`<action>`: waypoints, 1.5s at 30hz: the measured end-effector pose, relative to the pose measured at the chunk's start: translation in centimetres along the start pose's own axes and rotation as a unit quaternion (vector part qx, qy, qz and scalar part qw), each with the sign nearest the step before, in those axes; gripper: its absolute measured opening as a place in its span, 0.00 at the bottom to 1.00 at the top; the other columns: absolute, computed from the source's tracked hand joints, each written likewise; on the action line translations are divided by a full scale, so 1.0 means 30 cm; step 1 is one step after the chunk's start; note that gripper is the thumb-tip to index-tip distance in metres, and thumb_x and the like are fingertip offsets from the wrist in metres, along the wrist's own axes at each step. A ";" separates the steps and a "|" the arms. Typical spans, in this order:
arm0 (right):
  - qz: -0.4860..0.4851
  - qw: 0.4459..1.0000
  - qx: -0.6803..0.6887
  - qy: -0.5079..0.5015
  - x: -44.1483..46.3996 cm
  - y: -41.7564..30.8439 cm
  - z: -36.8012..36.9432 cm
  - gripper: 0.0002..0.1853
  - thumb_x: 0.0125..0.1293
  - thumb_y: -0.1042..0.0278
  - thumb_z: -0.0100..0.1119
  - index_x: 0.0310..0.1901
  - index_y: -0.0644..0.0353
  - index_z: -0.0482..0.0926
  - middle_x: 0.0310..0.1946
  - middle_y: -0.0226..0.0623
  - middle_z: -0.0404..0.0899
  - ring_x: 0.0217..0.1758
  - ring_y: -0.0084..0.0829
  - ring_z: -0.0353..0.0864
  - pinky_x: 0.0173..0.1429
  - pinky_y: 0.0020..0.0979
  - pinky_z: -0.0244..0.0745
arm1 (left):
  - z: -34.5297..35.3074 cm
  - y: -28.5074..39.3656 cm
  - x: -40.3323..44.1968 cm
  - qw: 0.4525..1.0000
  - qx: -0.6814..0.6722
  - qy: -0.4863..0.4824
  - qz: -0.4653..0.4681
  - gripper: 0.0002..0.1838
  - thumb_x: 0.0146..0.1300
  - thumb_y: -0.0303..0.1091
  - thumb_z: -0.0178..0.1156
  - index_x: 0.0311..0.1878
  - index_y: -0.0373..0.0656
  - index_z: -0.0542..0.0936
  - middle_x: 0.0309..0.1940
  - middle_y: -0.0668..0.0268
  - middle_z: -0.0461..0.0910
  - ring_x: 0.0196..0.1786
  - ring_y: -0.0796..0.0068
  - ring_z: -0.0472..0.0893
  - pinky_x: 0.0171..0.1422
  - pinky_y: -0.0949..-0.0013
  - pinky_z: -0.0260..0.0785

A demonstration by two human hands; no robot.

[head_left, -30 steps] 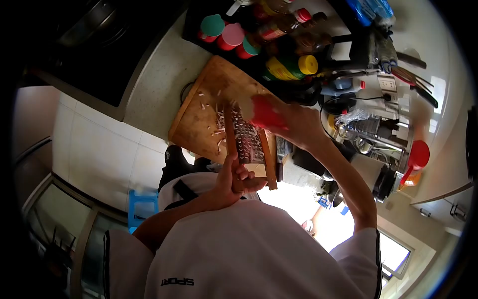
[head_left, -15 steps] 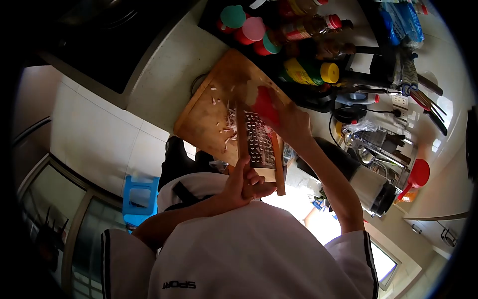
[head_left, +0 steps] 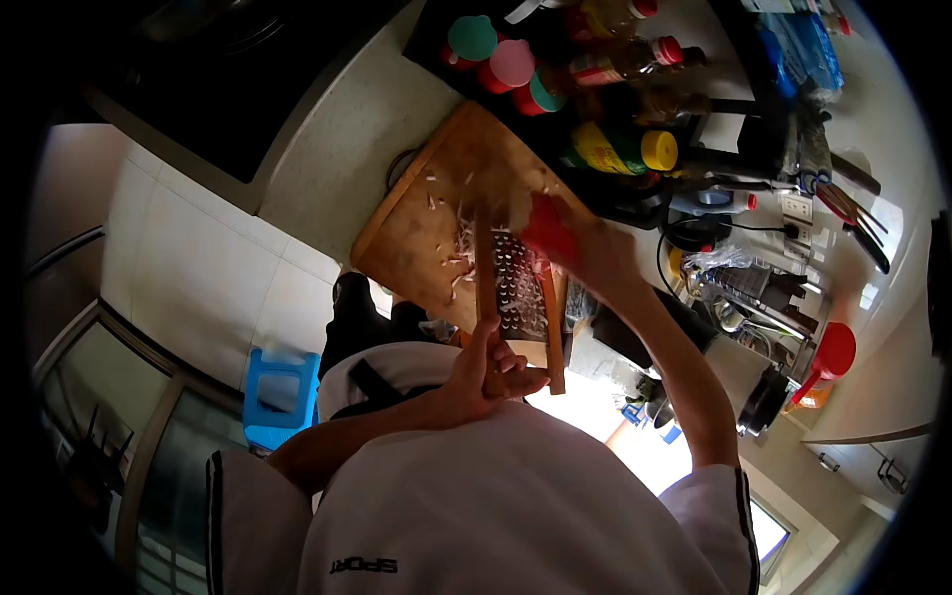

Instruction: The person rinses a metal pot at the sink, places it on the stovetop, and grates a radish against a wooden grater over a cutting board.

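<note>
clock centred on the grater (head_left: 516, 288). grater: metal face, wooden rails, top part over the wooden cutting board (head_left: 405, 226), near end sticking out past the board edge at 6 o'clock, toward the wearer. left hand (head_left: 484, 375) at 6 o'clock, clamped on the near end of the left rail (head_left: 485, 273), fingers wrapped round it, thumb up along the wood. right hand (head_left: 607, 258) at 2 o'clock, badly blurred, right up against a red piece (head_left: 550, 233); can't tell whether the fingers are closed round it. red piece at 1 o'clock, over the upper part of the grater, also blurred; exact kind and contact with the metal unclear. pale shreds (head_left: 464, 243) on the board at 10 o'clock, heaped beside the left rail, a few loose bits farther out toward 11. more pale bits on the metal face, low down.

around: lidded jars (head_left: 513, 64) at 12, green and pink tops. yellow-capped bottle (head_left: 620, 151) at 1, red-capped bottle (head_left: 625, 59) past it. stovetop (head_left: 213, 89) at 10, dark. blue stool (head_left: 278, 389) at 8, on the tiled floor (head_left: 208, 228). red ladle (head_left: 835, 349) between 3 and 4, well apart from the hands. wearer's white shirt (head_left: 496, 496) fills 6 o'clock.
</note>
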State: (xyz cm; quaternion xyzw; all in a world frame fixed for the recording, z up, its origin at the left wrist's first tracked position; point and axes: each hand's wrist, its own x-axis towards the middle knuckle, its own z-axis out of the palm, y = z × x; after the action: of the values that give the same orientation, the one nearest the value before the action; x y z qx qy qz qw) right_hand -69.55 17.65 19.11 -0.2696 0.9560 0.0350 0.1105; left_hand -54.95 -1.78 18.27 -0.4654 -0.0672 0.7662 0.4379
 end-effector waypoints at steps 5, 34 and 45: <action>0.005 0.996 -0.026 -0.083 0.055 -0.071 -0.157 0.39 0.51 0.40 0.64 0.65 0.38 0.64 0.27 0.42 0.78 0.27 0.39 0.81 0.29 0.38 0.77 | 0.025 0.016 -0.020 1.000 -0.014 -0.011 0.019 0.24 0.63 0.53 0.55 0.20 0.51 0.59 0.15 0.72 0.57 0.26 0.75 0.69 0.49 0.40 0.77; 0.029 0.996 -0.038 -0.079 -0.012 -0.095 -0.101 0.37 0.55 0.39 0.60 0.65 0.42 0.64 0.22 0.42 0.78 0.22 0.38 0.81 0.25 0.35 0.75 | 0.001 0.013 -0.010 0.998 0.052 0.016 0.035 0.29 0.59 0.60 0.58 0.17 0.51 0.59 0.14 0.72 0.59 0.34 0.65 0.78 0.53 0.43 0.73; -0.027 0.976 -0.039 -0.213 -0.123 -0.200 -0.455 0.38 0.53 0.38 0.62 0.66 0.37 0.63 0.29 0.44 0.79 0.24 0.38 0.81 0.25 0.36 0.76 | 0.006 0.025 -0.017 0.998 0.048 -0.023 0.042 0.22 0.66 0.54 0.52 0.23 0.51 0.61 0.17 0.73 0.57 0.27 0.76 0.68 0.49 0.40 0.77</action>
State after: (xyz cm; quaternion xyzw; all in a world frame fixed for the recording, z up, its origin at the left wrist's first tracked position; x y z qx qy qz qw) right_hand -65.97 12.69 33.20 -0.2857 0.9009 0.1257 0.3015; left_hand -55.45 -2.56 18.34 -0.4290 -0.0209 0.7966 0.4253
